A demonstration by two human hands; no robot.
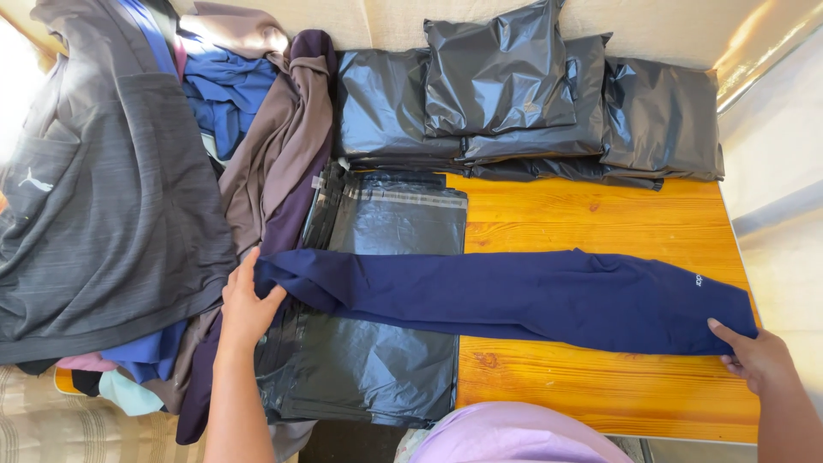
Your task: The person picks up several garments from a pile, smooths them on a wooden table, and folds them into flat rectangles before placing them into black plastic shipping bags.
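Note:
A long navy blue garment [514,296] lies stretched flat across the wooden table [600,219], from left to right. My left hand [244,309] grips its left end, fingers closed over the fabric. At the garment's right end, my right hand [754,356] pinches the lower corner near the table's edge. The garment's left part rests over a stack of flat dark plastic mailer bags [377,369].
Several filled dark plastic packages [514,94] are piled along the back of the table. A heap of clothes sits at the left: a grey top [103,197], brown and purple garments [287,146], blue ones [225,94]. A lilac cloth [514,433] shows at the bottom edge.

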